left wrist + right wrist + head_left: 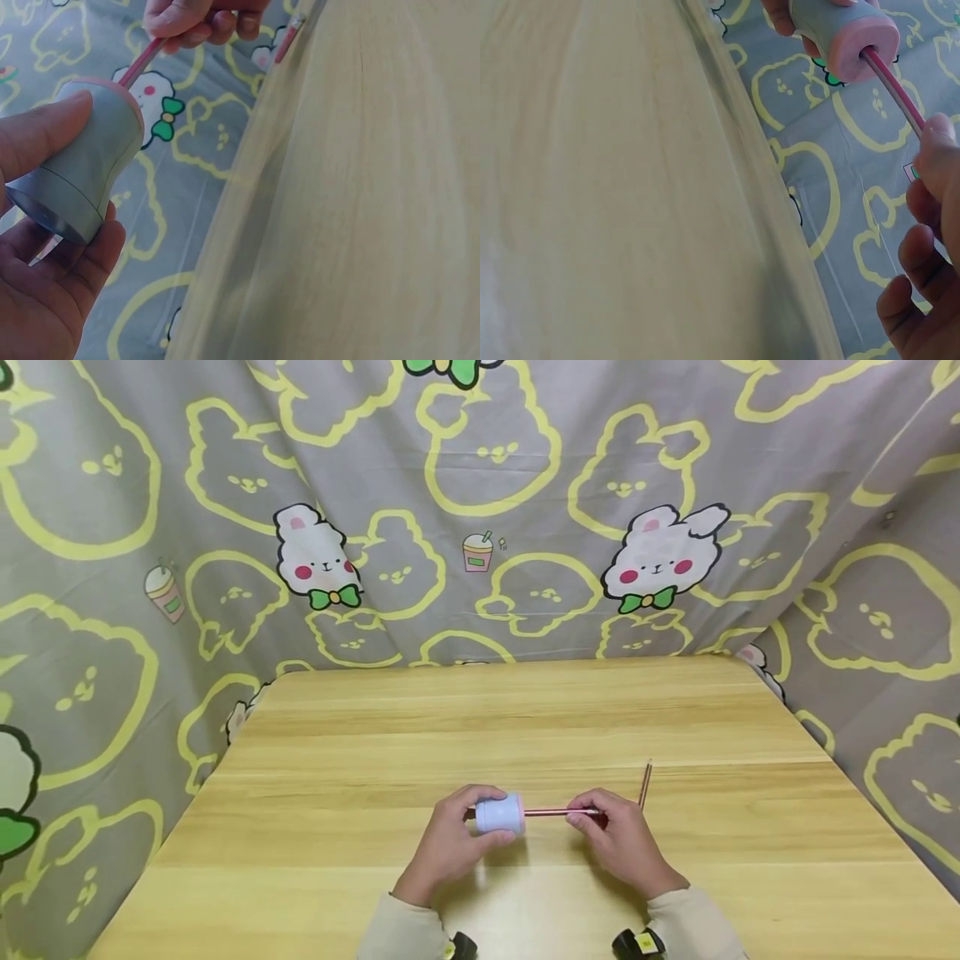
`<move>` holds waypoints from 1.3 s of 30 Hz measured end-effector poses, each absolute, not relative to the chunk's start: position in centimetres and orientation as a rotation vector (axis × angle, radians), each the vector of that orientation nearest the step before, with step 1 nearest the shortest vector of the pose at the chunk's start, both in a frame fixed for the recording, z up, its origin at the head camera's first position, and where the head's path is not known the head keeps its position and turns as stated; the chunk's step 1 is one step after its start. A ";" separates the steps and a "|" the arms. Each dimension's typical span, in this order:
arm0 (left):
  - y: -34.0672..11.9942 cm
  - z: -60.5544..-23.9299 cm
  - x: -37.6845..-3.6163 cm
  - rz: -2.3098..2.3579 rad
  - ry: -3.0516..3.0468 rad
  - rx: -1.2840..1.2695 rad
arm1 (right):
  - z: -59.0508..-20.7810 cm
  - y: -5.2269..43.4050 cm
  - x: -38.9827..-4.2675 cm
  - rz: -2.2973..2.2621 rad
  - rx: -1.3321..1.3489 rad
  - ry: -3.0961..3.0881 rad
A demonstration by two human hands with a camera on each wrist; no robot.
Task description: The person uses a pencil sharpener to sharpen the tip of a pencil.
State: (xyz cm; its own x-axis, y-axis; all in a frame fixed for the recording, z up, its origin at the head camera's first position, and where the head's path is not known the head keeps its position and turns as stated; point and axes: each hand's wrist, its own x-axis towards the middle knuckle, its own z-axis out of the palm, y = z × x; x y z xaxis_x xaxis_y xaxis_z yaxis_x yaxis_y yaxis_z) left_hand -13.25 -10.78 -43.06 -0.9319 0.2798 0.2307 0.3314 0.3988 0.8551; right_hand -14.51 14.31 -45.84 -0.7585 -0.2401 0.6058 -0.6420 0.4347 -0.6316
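Observation:
My left hand (450, 843) grips a light-blue pencil sharpener (497, 815) on its side above the table, thumb on one side and fingers on the other. The sharpener's pink end (847, 54) faces right and has a round hole. Into that hole runs a dark red striped pencil (546, 812), whose inserted tip is hidden. My right hand (626, 839) pinches this pencil near its other end between thumb and forefinger. In the right wrist view the remaining fingers (922, 259) are loosely bent, away from the pencil.
A second red pencil (646, 782) lies on the wooden table (375, 727) just beyond my right hand, partly covered by it. Patterned grey curtains (540, 460) hang behind the table and along both sides.

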 end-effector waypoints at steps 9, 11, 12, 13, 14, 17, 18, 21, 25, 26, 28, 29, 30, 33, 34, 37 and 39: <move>-10.8 -42.9 -13.2 -1.584 -2.594 -0.580 | -45.5 14.4 -14.4 1.216 0.774 -2.254; -10.8 -42.9 -13.1 -1.582 -2.597 -0.574 | -45.4 14.3 -14.3 1.231 0.765 -2.266; -10.8 -43.0 -13.2 -1.582 -2.597 -0.571 | -45.3 14.3 -14.3 1.246 0.759 -2.275; -10.8 -43.0 -13.2 -1.581 -2.597 -0.567 | -45.3 14.2 -14.3 1.264 0.751 -2.285; -10.7 -43.0 -13.2 -1.580 -2.598 -0.565 | -45.2 14.2 -14.2 1.286 0.740 -2.296; -10.7 -43.1 -13.2 -1.575 -2.601 -0.563 | -44.9 14.1 -14.1 1.344 0.711 -2.321; -10.7 -43.1 -13.2 -1.574 -2.601 -0.564 | -44.8 14.1 -14.0 1.357 0.706 -2.324; -10.7 -43.1 -13.2 -1.569 -2.605 -0.568 | -44.7 14.1 -13.9 1.371 0.715 -2.310; -10.7 -43.0 -13.2 -1.575 -2.605 -0.561 | -44.8 14.2 -14.0 1.357 0.754 -2.291; -10.8 -43.0 -13.2 -1.578 -2.604 -0.560 | -44.8 14.3 -14.0 1.351 0.759 -2.294; -10.8 -43.0 -13.2 -1.579 -2.603 -0.561 | -45.0 14.4 -14.1 1.343 0.761 -2.304; -10.8 -43.0 -13.2 -1.580 -2.602 -0.561 | -45.0 14.4 -14.2 1.342 0.763 -2.311; -10.8 -43.0 -13.2 -1.582 -2.602 -0.561 | -45.1 14.4 -14.2 1.341 0.762 -2.317; -10.8 -43.0 -13.2 -1.585 -2.596 -0.570 | -45.3 14.6 -14.3 1.336 0.770 -2.326; -10.8 -42.9 -13.2 -1.584 -2.596 -0.571 | -45.3 14.6 -14.3 1.333 0.774 -2.326; -10.8 -42.9 -13.2 -1.584 -2.591 -0.574 | -45.4 14.8 -14.4 1.323 0.780 -2.333; -10.8 -42.9 -13.2 -1.581 -2.596 -0.572 | -45.5 14.9 -14.4 1.314 0.781 -2.340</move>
State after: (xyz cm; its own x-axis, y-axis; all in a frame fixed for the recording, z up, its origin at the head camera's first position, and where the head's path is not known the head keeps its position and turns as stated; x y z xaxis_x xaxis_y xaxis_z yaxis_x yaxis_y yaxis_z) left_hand -13.17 -10.75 -42.92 -0.9304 0.2852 0.2304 0.3356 0.4094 0.8484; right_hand -14.44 14.93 -45.50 -0.7888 -0.2941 0.5397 -0.6139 0.4195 -0.6687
